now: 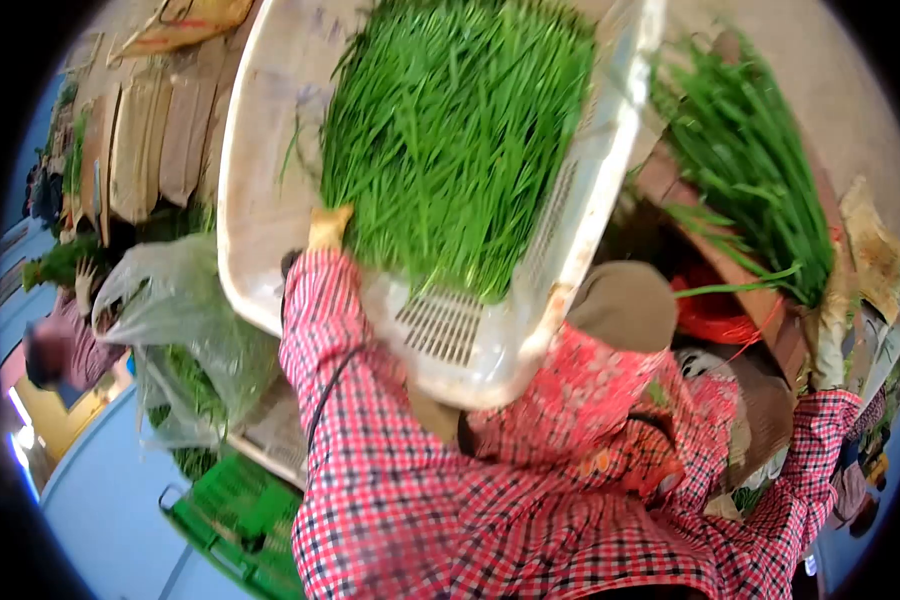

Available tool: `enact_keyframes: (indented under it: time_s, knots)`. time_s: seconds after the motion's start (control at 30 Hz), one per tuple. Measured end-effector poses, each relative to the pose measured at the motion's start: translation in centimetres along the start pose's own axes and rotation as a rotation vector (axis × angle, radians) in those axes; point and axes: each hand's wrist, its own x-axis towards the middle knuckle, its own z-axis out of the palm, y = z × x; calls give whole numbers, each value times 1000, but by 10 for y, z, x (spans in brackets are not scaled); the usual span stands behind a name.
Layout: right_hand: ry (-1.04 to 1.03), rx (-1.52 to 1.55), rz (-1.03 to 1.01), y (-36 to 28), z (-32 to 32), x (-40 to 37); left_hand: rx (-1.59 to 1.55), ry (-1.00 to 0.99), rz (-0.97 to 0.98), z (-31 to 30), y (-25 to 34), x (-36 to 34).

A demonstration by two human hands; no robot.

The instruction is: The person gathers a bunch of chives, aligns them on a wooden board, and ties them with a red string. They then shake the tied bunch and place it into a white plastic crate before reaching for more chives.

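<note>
A white plastic basket [232, 200] with slotted walls is tilted in front of me, and a thick mass of long green chives [460, 140] fills much of it. My left hand [328, 228], in a tan glove, reaches over the near left rim and lies against the lower left side of these chives; its fingers are mostly hidden. Off to the right, a separate bunch of chives [755, 165] lies across a brownish-red board [715, 235]. My right hand [832, 312], gloved too, is closed at the lower end of that bunch.
A clear plastic bag [195, 330] of greens stands left of the basket, above a green crate [235, 520]. Flattened cardboard [140, 140] lies at upper left. Another person [65, 345] works at far left. Red string [745, 335] hangs by the board.
</note>
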Motion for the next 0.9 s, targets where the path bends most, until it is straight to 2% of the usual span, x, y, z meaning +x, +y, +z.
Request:
enact_keyframes:
  time_s: [0.07, 0.13, 0.17, 0.23, 0.3, 0.37, 0.47, 0.5, 0.53, 0.7, 0.77, 0.8, 0.9]
  knots:
    - [-46, -3, 45, 42, 8, -11, -110, -48, -245, -114, 139, -108]
    - [-72, -36, 59, 53, 12, -11, -8, -125, -233, -88, 96, -71]
    - [-82, -63, 53, 52, 11, -10, -68, -89, -415, -93, 105, -76]
    - [-103, -106, 28, 52, 9, -8, -252, -173, -399, -99, 103, -87]
    - [-107, -67, 37, 47, 7, -9, -264, -194, -547, -108, 113, -91]
    - [-113, -62, 25, 44, 5, -9, -262, -202, -711, -152, 181, -121]
    - [-123, -14, 89, 37, 2, -11, -333, -289, -538, -154, 170, -122]
    - [-131, 10, 155, 30, 0, -11, -274, -271, -475, -146, 158, -114]
    - [-122, 6, 136, 31, 1, -9, -212, -250, -414, -143, 152, -110]
    - [-99, -15, 67, 32, 4, -6, -269, -149, -461, -113, 121, -87]
    - [-97, -18, 58, 31, 5, -6, -268, -229, -243, -112, 108, -83]
    - [-95, -21, 53, 31, 6, -5, -199, -229, -285, -108, 106, -77]
    - [-90, -22, 41, 32, 6, -3, 12, -252, -357, -159, 195, -118]
